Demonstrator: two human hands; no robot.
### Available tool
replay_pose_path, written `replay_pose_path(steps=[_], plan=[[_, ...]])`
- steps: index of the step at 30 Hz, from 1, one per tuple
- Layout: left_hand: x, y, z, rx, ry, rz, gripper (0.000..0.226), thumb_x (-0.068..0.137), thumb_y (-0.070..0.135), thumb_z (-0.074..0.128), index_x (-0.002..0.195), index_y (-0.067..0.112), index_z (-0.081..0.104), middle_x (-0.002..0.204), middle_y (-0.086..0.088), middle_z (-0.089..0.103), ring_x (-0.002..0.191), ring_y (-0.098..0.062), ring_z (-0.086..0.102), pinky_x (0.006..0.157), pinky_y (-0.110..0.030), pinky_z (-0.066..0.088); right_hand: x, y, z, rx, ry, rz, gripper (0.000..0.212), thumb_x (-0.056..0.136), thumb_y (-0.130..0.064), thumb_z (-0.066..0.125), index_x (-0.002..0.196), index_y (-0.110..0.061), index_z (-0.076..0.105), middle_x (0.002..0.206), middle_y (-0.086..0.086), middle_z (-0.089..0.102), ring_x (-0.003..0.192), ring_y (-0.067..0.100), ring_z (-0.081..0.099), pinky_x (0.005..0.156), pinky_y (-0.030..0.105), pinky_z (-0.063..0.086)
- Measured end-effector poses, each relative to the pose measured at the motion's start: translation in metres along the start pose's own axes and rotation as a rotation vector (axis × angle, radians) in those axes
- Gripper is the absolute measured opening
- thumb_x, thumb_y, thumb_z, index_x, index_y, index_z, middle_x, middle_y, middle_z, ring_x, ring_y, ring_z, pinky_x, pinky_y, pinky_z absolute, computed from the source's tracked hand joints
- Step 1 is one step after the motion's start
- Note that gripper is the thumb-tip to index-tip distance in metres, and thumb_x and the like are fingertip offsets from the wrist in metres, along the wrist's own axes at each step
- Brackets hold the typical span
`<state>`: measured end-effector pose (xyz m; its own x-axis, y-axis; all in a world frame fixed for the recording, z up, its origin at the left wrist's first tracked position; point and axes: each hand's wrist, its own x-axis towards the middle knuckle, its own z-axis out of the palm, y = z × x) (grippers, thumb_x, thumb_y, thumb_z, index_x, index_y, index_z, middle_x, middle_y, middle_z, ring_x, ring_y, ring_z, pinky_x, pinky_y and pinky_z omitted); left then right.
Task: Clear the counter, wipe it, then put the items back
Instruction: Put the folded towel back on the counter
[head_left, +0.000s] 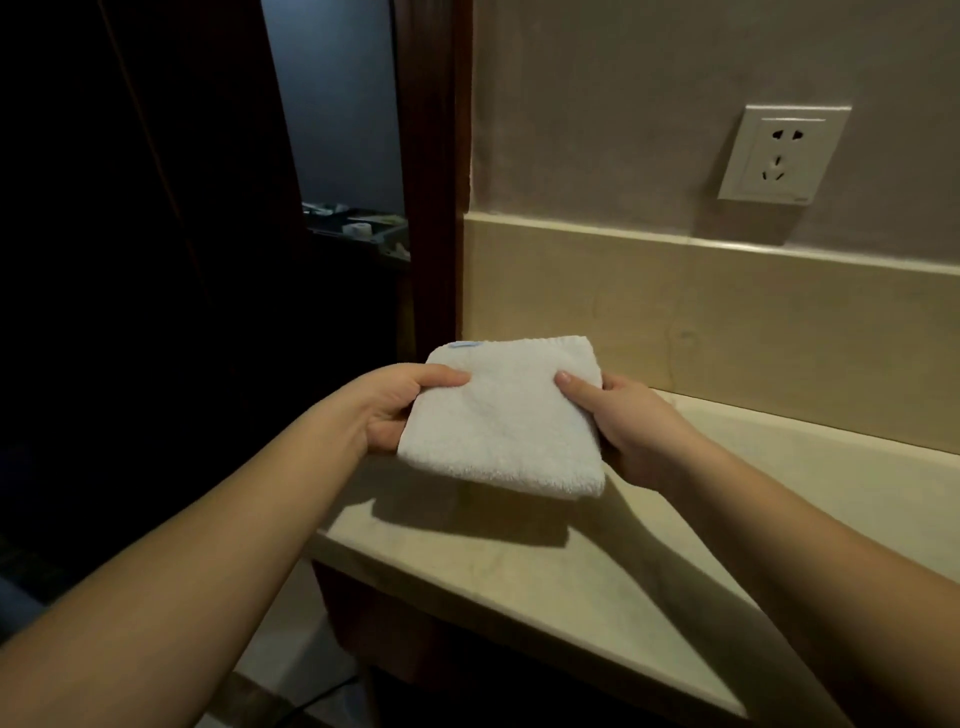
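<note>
A folded white towel (506, 415) hangs in the air just above the left end of the beige stone counter (545, 587), casting a shadow on it. My left hand (400, 405) grips the towel's left edge, thumb on top and fingers hidden underneath. My right hand (623, 421) grips its right edge the same way, thumb lying on the top face. The towel is held roughly flat, its near edge slightly lower.
A beige backsplash (727, 322) runs behind the counter, with a white wall socket (784, 153) above it on the right. A dark wooden door frame (431, 208) stands at the counter's left end. Beyond the doorway a dim tray of small items (363, 228) shows.
</note>
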<state>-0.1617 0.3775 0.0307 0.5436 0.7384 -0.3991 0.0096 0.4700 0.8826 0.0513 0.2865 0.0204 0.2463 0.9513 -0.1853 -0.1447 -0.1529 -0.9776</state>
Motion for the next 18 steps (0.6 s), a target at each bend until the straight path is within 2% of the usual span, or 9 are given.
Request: replay_pose_path(steps=[2,5,7,9,11,13,15,16,18], plan=[[0.027,0.008,-0.009,0.063,0.032,-0.021,0.030,0.086,0.012,0.065,0.114,0.003,0.059,0.101,-0.017,0.073,0.091,-0.032,0.071,0.079,-0.046,0.055,0.022,0.005,0.007,-0.030,0.067,0.027,0.029,0.089,-0.032,0.065,0.109,-0.013,0.057,0.099,0.003,0.072,0.083,0.019,0.072,0.062,0.030,0.057],[0.062,0.019,-0.017,0.179,0.131,-0.047,0.025,0.085,0.016,0.070,0.105,0.004,0.062,0.087,-0.013,0.075,0.075,-0.030,0.073,0.064,-0.042,0.057,0.054,0.007,0.016,-0.140,0.203,0.073,0.030,0.090,-0.033,0.064,0.110,-0.012,0.054,0.105,0.004,0.066,0.095,0.023,0.065,0.085,0.040,0.054],[0.081,0.027,-0.020,0.256,0.196,-0.057,0.027,0.084,0.020,0.072,0.104,0.004,0.064,0.083,-0.012,0.075,0.072,-0.031,0.073,0.057,-0.040,0.057,0.071,0.005,0.023,-0.181,0.263,0.108,0.028,0.090,-0.028,0.062,0.108,-0.009,0.054,0.108,0.007,0.064,0.099,0.026,0.062,0.095,0.044,0.050],[0.099,0.032,-0.022,0.320,0.241,-0.051,0.029,0.085,0.022,0.072,0.106,0.003,0.065,0.082,-0.012,0.075,0.072,-0.030,0.072,0.056,-0.038,0.055,0.086,0.003,0.028,-0.202,0.307,0.124,0.020,0.089,-0.023,0.060,0.101,-0.008,0.054,0.110,0.010,0.063,0.100,0.027,0.061,0.095,0.043,0.049],[0.113,0.035,-0.023,0.380,0.286,-0.021,0.029,0.086,0.025,0.071,0.105,0.003,0.065,0.076,-0.009,0.074,0.065,-0.026,0.071,0.050,-0.033,0.052,0.100,0.002,0.031,-0.272,0.356,0.113,0.025,0.089,-0.024,0.059,0.107,-0.007,0.054,0.109,0.008,0.062,0.097,0.025,0.060,0.090,0.039,0.051],[0.124,0.036,-0.025,0.483,0.356,0.047,0.035,0.088,0.028,0.070,0.110,0.002,0.063,0.084,-0.010,0.071,0.071,-0.025,0.068,0.052,-0.031,0.048,0.109,0.002,0.033,-0.381,0.423,0.084,0.045,0.089,-0.029,0.061,0.125,-0.007,0.047,0.109,0.006,0.058,0.093,0.024,0.056,0.078,0.034,0.048],[0.133,0.034,-0.026,0.683,0.452,0.135,0.048,0.090,0.035,0.066,0.121,0.001,0.055,0.102,-0.011,0.064,0.085,-0.026,0.061,0.059,-0.033,0.044,0.114,0.005,0.031,-0.495,0.465,0.066,0.063,0.087,-0.032,0.063,0.138,-0.007,0.036,0.121,0.009,0.055,0.094,0.024,0.051,0.074,0.032,0.041],[0.136,0.033,-0.027,0.800,0.506,0.172,0.053,0.090,0.038,0.064,0.127,0.003,0.050,0.109,-0.012,0.060,0.088,-0.026,0.056,0.062,-0.032,0.042,0.115,0.006,0.029,-0.570,0.479,0.049,0.068,0.087,-0.033,0.064,0.142,-0.007,0.032,0.129,0.011,0.051,0.101,0.026,0.051,0.078,0.031,0.040],[0.140,0.030,-0.029,1.021,0.615,0.266,0.056,0.091,0.043,0.060,0.133,0.008,0.044,0.124,-0.012,0.054,0.099,-0.027,0.052,0.069,-0.034,0.041,0.115,0.008,0.023,-0.756,0.502,-0.038,0.072,0.087,-0.034,0.063,0.145,-0.010,0.029,0.142,0.013,0.037,0.123,0.030,0.045,0.095,0.034,0.038]])
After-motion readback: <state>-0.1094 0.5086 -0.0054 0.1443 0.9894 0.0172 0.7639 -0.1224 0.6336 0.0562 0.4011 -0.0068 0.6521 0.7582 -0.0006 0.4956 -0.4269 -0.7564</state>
